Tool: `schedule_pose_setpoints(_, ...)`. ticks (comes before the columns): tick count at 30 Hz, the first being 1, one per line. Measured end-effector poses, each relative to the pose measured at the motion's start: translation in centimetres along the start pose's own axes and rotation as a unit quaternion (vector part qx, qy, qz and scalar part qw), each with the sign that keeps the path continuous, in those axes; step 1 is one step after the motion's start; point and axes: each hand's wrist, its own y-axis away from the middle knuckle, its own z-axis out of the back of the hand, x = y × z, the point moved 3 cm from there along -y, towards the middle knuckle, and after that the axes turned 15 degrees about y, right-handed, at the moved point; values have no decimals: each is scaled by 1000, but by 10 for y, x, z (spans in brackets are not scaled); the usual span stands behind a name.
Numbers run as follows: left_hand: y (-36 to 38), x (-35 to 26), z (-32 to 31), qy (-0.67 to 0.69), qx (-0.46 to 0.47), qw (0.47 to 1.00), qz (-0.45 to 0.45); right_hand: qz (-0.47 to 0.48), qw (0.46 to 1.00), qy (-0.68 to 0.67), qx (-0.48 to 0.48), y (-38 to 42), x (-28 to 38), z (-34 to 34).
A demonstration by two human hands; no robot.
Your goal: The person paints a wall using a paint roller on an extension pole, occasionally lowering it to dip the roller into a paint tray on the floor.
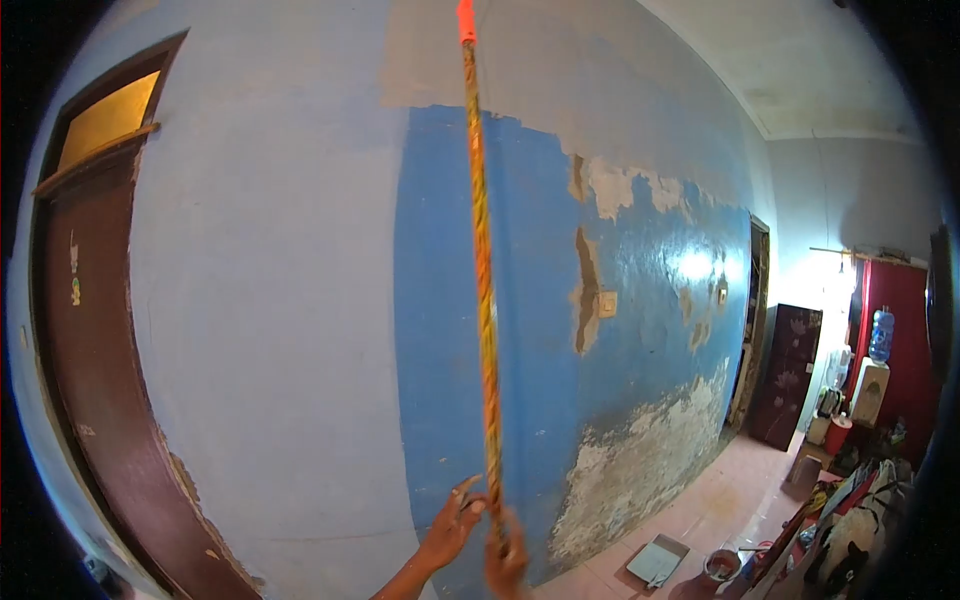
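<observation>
A long pole (483, 250) with a twisted yellow, orange and green pattern runs nearly upright through the middle of the head view. Its top end is a bright orange piece (466, 22), cut off by the upper frame edge. My right hand (507, 560) is wrapped round the lower part of the pole and is slightly blurred. Just above and to the left, my left hand (452, 528) curls loosely against the pole, one finger lifted away from it. Behind the pole is a wall with a bright blue painted area (440, 300) beside pale blue-grey paint (270, 300).
A brown door (95, 350) stands at left. Peeling plaster (630, 470) and a switch plate (607, 304) mark the wall. On the tiled floor lie a paint tray (658, 562) and a small bucket (722, 565). Cluttered items, a dark fridge (790, 375) and a water dispenser (870, 390) stand at right.
</observation>
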Motion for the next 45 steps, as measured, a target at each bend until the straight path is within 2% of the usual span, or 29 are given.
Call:
schedule_pose_setpoints(1, -4, -2, -5, 17, -9, 998, -55, 67, 996, 35, -53, 28, 0, -14)
schedule_pose_setpoints(2, -3, -1, -6, 15, -6, 999, -51, 62, 996, 35, -55, 52, -7, -22)
schedule_pose_setpoints(4, 1, 11, 1, 75, -100, 989, 75, 92, 994, 54, 31, 97, -18, -37)
schedule_pose_setpoints(5, 6, 20, 7, 73, -96, 990, 76, 109, 989, 64, 73, 110, -19, -42)
schedule_pose_setpoints(7, 34, 53, 36, -43, -198, 973, 109, 120, 983, 76, 117, 117, -26, -46)
schedule_pose_setpoints(9, 68, 85, 67, -88, -185, 968, 146, 6, 957, 10, 289, 92, -49, -44)
schedule_pose_setpoints(11, 109, 126, 93, -32, -125, 989, 69, -116, 889, -58, 440, 65, -53, -36)
schedule_pose_setpoints(13, 142, 102, 79, -2, -139, 987, 80, -27, 932, -187, 310, 12, -12, -11)
schedule_pose_setpoints(15, 169, 110, 83, 26, -153, 983, 96, -93, 881, -328, 328, -24, 41, 16)
schedule_pose_setpoints(16, 189, 137, 96, -15, -137, 986, 92, -107, 884, -323, 322, -30, 62, 24)
schedule_pose_setpoints(18, 227, 167, 114, -50, -111, 988, 96, -23, 907, -373, 197, -40, 95, 39)
schedule_pose_setpoints(19, 243, 171, 119, -71, -81, 987, 124, -33, 910, -366, 195, -41, 99, 41)
schedule_pose_setpoints(21, 269, 179, 131, -85, -49, 982, 160, -130, 890, -415, 140, -39, 92, 42)
schedule_pose_setpoints(22, 279, 176, 135, -100, -30, 981, 165, -138, 891, -408, 141, -31, 84, 38)
schedule_pose_setpoints(24, 297, 168, 143, -132, 6, 976, 174, -233, 877, -420, 27, -14, 55, 31)
schedule_pose_setpoints(27, 303, 132, 149, -101, -1, 979, 175, -334, 858, -390, -36, 11, 36, 23)
schedule_pose_setpoints(29, 314, 145, 169, -238, 53, 960, 137, -368, 854, -354, -96, 34, 19, 19)
schedule_pose_setpoints(30, 327, 168, 183, -208, 43, 960, 183, -386, 850, -345, -100, 47, 10, 16)
schedule_pose_setpoints(31, 318, 145, 181, -219, 106, 941, 237, -398, 846, -336, -111, 60, 1, 15)
schedule_pose_setpoints(32, 308, 125, 181, -214, 101, 908, 346, -413, 842, -326, -120, 75, -7, 13)
schedule_pose_setpoints(33, 299, 111, 178, -201, 93, 905, 363, -434, 835, -316, -122, 90, -13, 11)
schedule_pose_setpoints(35, 287, 106, 186, -90, 74, 968, 221, -474, 824, -270, -150, 117, -27, 9)
schedule_pose_setpoints(36, 268, 83, 181, -32, 50, 964, 261, -493, 817, -260, -151, 131, -34, 8)
schedule_pose_setpoints(37, 246, 46, 170, -83, 106, 980, 144, -512, 807, -247, -158, 145, -42, 8)
schedule_pose_setpoints(38, 225, 9, 156, 47, 52, 989, 128, -528, 799, -235, -164, 160, -50, 8)
schedule_pose_setpoints(39, 212, -11, 151, 87, 50, 992, 82, -530, 805, -213, -159, 175, -58, 7)
schedule_pose_setpoints(41, 189, -62, 138, 181, -61, 972, 140, -553, 799, -179, -152, 200, -70, 7)
schedule_pose_setpoints(43, 172, -116, 113, 232, 24, 972, -36, -574, 793, -146, -141, 221, -86, 6)
schedule_pose_setpoints(45, 165, -141, 96, 306, 1, 951, -55, -584, 788, -133, -145, 242, -104, 4)
